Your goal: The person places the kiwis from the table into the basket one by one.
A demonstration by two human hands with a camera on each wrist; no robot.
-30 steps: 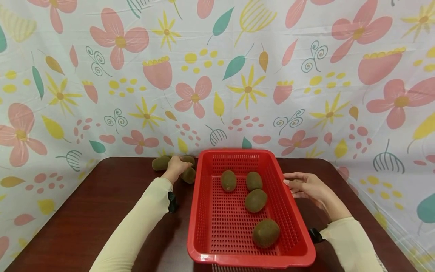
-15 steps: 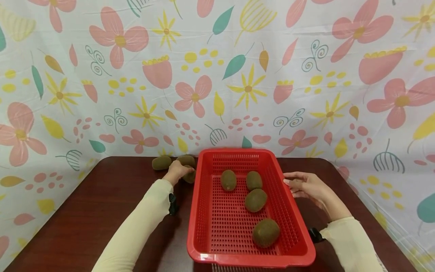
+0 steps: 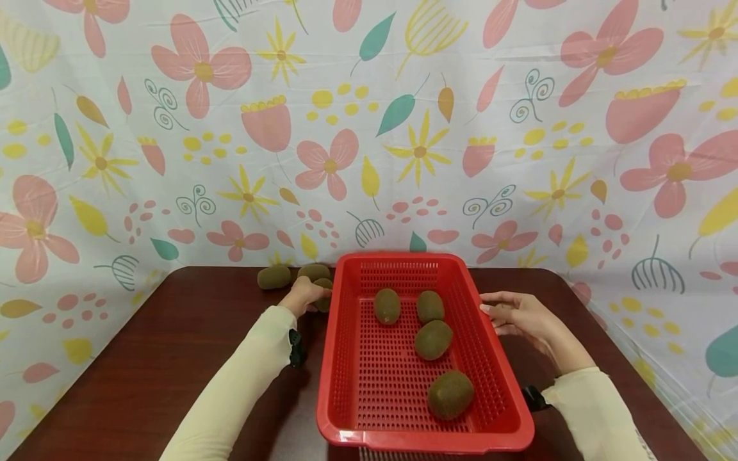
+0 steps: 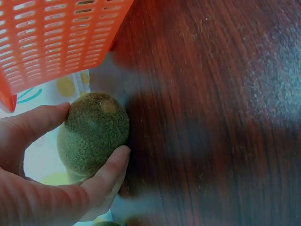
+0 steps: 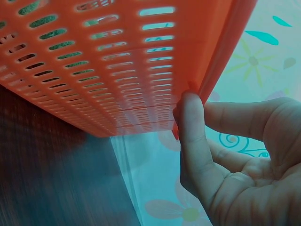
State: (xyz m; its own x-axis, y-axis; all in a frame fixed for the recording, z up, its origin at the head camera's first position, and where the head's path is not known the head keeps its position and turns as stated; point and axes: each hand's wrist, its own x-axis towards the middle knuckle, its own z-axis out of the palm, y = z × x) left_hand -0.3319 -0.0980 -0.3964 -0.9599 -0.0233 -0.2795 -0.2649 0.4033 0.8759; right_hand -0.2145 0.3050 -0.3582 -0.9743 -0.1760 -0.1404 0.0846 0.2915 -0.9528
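In the left wrist view a fuzzy brown-green kiwi sits between the thumb and fingers of my left hand, which pinches it. The head view shows this left hand beside the basket's far left side, partly covering that kiwi. The red perforated plastic basket holds several kiwis, among them one near its front. My right hand touches the basket's right rim from outside with its fingertips. In the right wrist view, a fingertip of the right hand meets the basket wall just under the rim.
Two more kiwis, one at the left and one near the basket, lie at the back of the dark wooden table. A flower-patterned cloth hangs right behind the table's back edge.
My left hand has shifted slightly right and toward me, from above the group of kiwis onto the one nearest the basket. The right hand and basket have stayed in place.
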